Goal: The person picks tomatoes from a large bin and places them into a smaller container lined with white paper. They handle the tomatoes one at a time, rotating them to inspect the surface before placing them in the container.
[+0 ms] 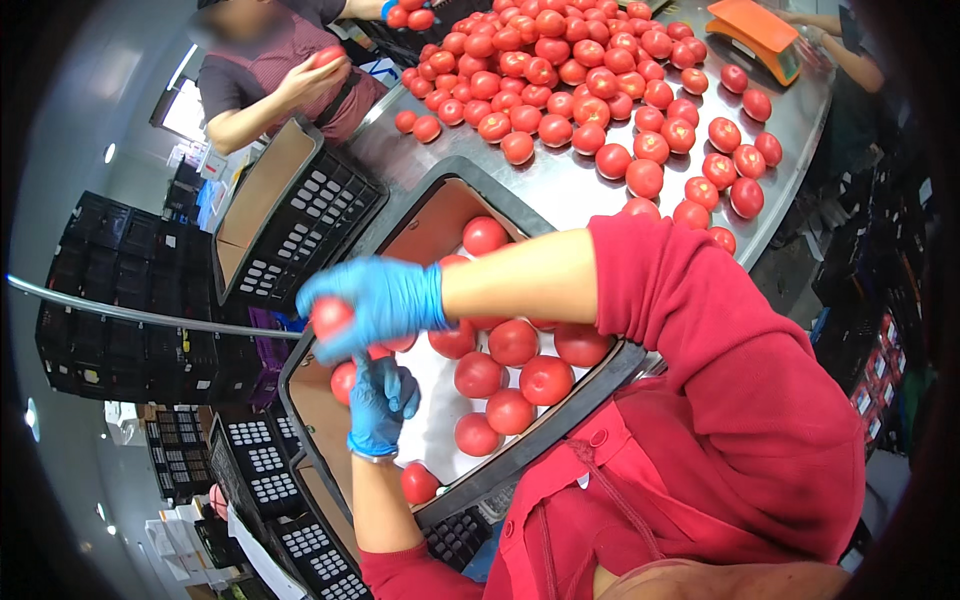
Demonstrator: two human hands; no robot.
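My right hand [375,304], in a blue glove and slightly blurred, grips a red tomato [331,318] above the far left part of a black plastic crate [551,435]. Just below it, my left hand [381,401], also gloved in blue, reaches over the crate with its index finger stretched out and no object visible in it. Beside its fingers rests another tomato [343,383]. The crate has brown cardboard along its walls and a white liner [426,431] on its floor. Several tomatoes [478,375] lie inside, mostly towards the right side; my right forearm hides some.
A large heap of tomatoes [555,75] covers much of the steel table [559,196]. An orange scale [754,37] stands at its far right. Another black crate [300,217] leans at the left, near a co-worker's hand [315,79] holding a tomato. Stacked crates [127,300] stand beyond a metal rail [150,313].
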